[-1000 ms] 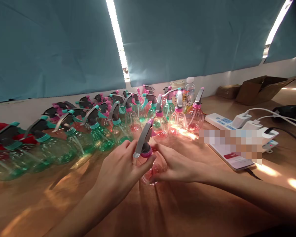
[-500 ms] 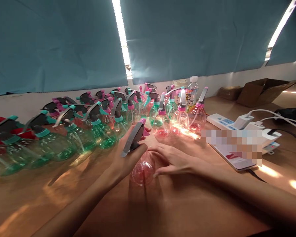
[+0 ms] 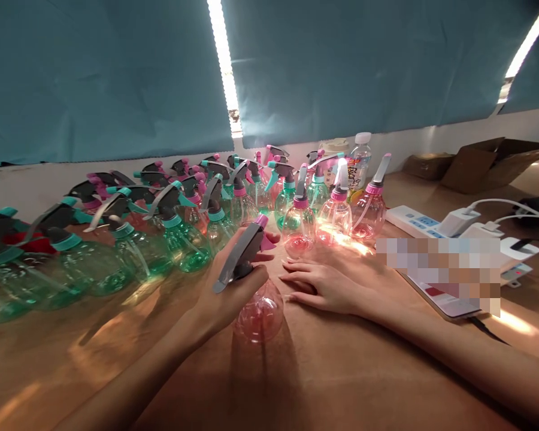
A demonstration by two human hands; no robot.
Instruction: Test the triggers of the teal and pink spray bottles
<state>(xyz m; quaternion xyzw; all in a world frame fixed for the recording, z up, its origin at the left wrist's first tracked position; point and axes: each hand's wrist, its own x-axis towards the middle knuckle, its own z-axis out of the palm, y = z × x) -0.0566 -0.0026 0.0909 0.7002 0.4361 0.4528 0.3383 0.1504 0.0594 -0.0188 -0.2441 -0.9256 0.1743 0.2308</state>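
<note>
A clear pink spray bottle (image 3: 261, 314) with a grey and pink trigger head stands upright on the brown table (image 3: 341, 371). My left hand (image 3: 227, 281) is closed round its neck, just under the trigger head; the collar is hidden by the fingers. To the right of the bottle, my right hand (image 3: 321, 286) rests palm down near the tabletop, fingers apart, holding nothing. A small gap shows between its fingertips and the bottle. Beyond the hands stand a pink spray bottle (image 3: 299, 230) and a green spray bottle (image 3: 186, 245).
Several more green and pink spray bottles crowd the left and back. A clear drink bottle (image 3: 362, 161) stands behind. On the right lie a power strip (image 3: 413, 218) with white plugs and cables, a phone (image 3: 458, 308) partly blurred out, and an open cardboard box (image 3: 474, 164).
My right hand has drawn slightly away from the held pink bottle and lowered toward the table. My left hand keeps its hold. The view has shifted a little.
</note>
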